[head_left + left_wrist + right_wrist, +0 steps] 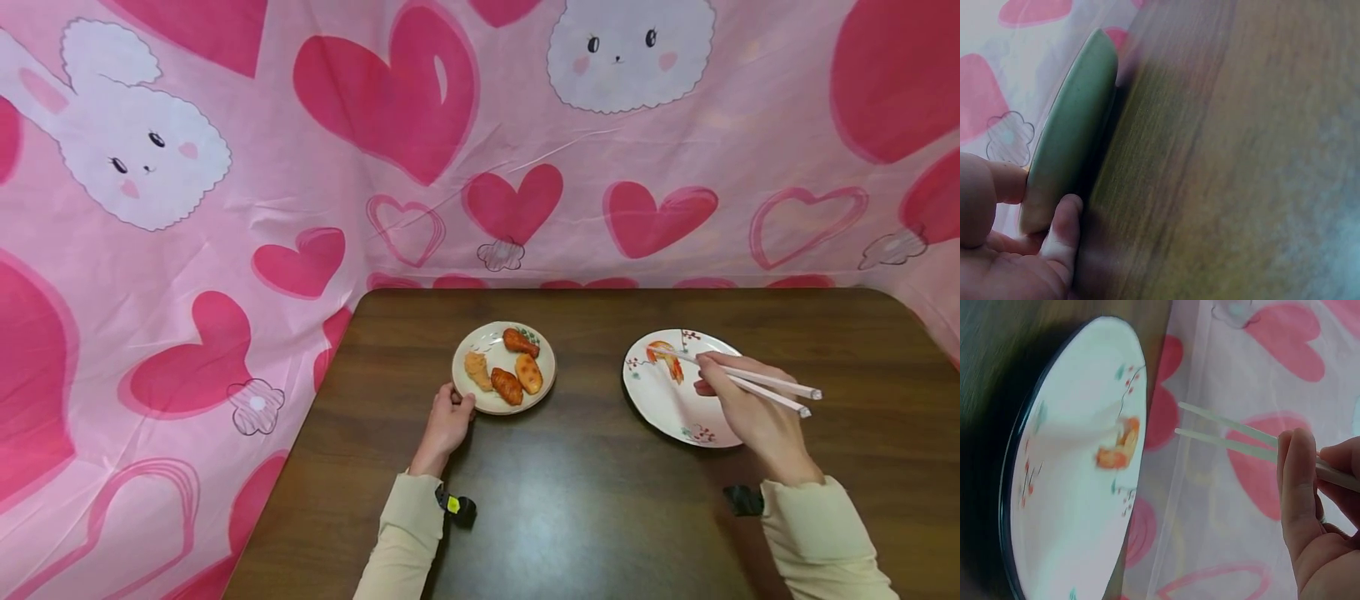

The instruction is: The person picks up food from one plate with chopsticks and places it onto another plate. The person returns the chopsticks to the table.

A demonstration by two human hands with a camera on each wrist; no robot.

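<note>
My left hand (447, 423) pinches the near left rim of a small cream plate (487, 340) between thumb and fingers. In the left wrist view the plate's greenish outer side (1075, 119) shows between them. On that plate lie a drumstick (521, 342), a fried nugget (477, 372), a glazed brown wing-like piece (507, 387) and a spotted yellow oval piece (528, 373). My right hand (761, 421) holds white chopsticks (1229, 444) over a larger white plate (690, 410). A shrimp (1121, 447) lies on it. The chopstick tips stand slightly parted above the plate, apart from the shrimp.
Both plates stand on a dark brown wooden table (555, 492), the larger one to the right. Pink cloth (525, 133) printed with hearts and rabbits hangs behind the table and along its left side. A dark band with a small device (459, 507) is on the left wrist.
</note>
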